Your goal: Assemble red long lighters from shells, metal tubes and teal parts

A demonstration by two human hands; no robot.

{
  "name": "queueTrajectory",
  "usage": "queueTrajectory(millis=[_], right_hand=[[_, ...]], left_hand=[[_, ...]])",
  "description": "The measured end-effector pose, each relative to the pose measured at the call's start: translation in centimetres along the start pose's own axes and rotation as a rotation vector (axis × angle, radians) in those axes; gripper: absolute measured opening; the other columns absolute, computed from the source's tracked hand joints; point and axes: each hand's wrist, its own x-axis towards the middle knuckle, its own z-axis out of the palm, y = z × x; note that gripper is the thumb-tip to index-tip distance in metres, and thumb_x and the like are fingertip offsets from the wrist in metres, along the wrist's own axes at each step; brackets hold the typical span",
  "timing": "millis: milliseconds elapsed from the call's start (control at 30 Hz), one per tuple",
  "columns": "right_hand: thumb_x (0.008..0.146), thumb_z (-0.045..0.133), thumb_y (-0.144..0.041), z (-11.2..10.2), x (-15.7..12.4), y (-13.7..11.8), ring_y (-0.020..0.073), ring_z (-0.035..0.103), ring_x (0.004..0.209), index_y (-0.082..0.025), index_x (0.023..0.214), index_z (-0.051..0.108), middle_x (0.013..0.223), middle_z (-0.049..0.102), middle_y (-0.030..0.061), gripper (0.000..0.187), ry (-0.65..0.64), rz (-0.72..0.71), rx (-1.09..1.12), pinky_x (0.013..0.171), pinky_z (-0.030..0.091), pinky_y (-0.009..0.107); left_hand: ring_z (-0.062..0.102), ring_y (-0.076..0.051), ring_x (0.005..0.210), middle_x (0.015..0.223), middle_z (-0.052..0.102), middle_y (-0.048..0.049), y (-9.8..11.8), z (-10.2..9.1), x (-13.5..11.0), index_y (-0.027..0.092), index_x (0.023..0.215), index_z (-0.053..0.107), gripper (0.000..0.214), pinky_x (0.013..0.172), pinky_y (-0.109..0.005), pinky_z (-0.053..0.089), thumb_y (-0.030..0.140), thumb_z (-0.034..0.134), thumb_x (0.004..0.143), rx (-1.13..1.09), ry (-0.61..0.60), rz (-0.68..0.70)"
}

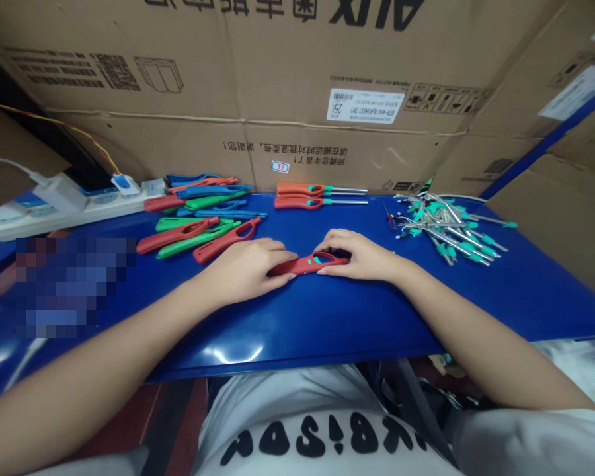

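Between my two hands, low over the blue table, is a red lighter casing (305, 264) with a green trigger in its loop. My left hand (250, 268) grips its handle end, with the fingers closed around it. At the loop end, the thumb and fingers of my right hand (357, 256) pinch the casing. No metal tube shows on this piece. Beyond my hands lie an orange lighter (297, 190) and a red lighter (297, 203), both with metal tubes and green triggers. Left of them is a pile of red, green and blue casings (203, 228).
Metal lighter tubes with green parts (449, 225) lie heaped at the right. A large cardboard box (287, 86) stands along the back of the blue table (297, 324). A white power strip (79, 215) with plugs and cables sits at the left, behind a blurred patch.
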Motion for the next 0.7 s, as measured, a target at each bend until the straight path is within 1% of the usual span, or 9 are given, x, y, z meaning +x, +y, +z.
queueTrajectory(millis=[200, 433, 567, 633, 700], right_hand=[[0.087, 0.073, -0.042, -0.05, -0.01, -0.11, 0.0219, 0.063, 0.098, -0.02, 0.116, 0.071, 0.105, 0.066, 0.0085, 0.037, 0.019, -0.014, 0.017, 0.089, 0.051, 0.037], [0.087, 0.074, -0.042, 0.05, 0.02, -0.08, 0.0218, 0.064, 0.097, -0.019, 0.115, 0.072, 0.104, 0.067, 0.0087, 0.036, 0.025, -0.014, 0.015, 0.09, 0.051, 0.036], [0.086, 0.075, -0.043, 0.25, 0.04, 0.13, 0.0211, 0.064, 0.093, -0.018, 0.116, 0.073, 0.103, 0.067, 0.0089, 0.039, 0.038, -0.009, 0.022, 0.085, 0.051, 0.034], [0.086, 0.076, -0.043, 0.31, 0.01, 0.14, 0.0214, 0.064, 0.092, -0.017, 0.116, 0.073, 0.103, 0.067, 0.0095, 0.04, 0.041, -0.003, 0.001, 0.084, 0.051, 0.035], [0.087, 0.075, -0.043, 0.27, -0.03, -0.1, 0.0229, 0.064, 0.094, -0.016, 0.117, 0.074, 0.105, 0.068, 0.0105, 0.041, 0.027, 0.002, -0.066, 0.085, 0.049, 0.036]], left_hand=[[0.068, -0.022, 0.096, 0.104, 0.071, -0.0056, 0.04, 0.07, 0.07, 0.021, 0.114, 0.071, 0.026, 0.079, -0.03, 0.051, 0.036, 0.059, 0.097, 0.001, -0.018, -0.011], [0.068, -0.021, 0.097, 0.105, 0.072, -0.0048, 0.13, -0.02, 0.14, 0.02, 0.111, 0.072, 0.023, 0.079, -0.029, 0.051, 0.035, 0.062, 0.096, -0.029, -0.023, -0.037], [0.068, -0.021, 0.097, 0.106, 0.072, -0.0044, 0.17, 0.12, 0.16, 0.02, 0.112, 0.072, 0.023, 0.078, -0.029, 0.05, 0.034, 0.064, 0.095, -0.024, -0.017, -0.047], [0.068, -0.021, 0.097, 0.105, 0.072, -0.0044, 0.38, 0.22, 0.19, 0.02, 0.111, 0.072, 0.023, 0.077, -0.028, 0.05, 0.034, 0.065, 0.094, -0.002, -0.02, -0.057], [0.068, -0.021, 0.095, 0.104, 0.071, -0.0046, 0.78, 0.27, 0.23, 0.02, 0.11, 0.073, 0.021, 0.075, -0.028, 0.049, 0.033, 0.065, 0.094, 0.034, -0.032, -0.077]])
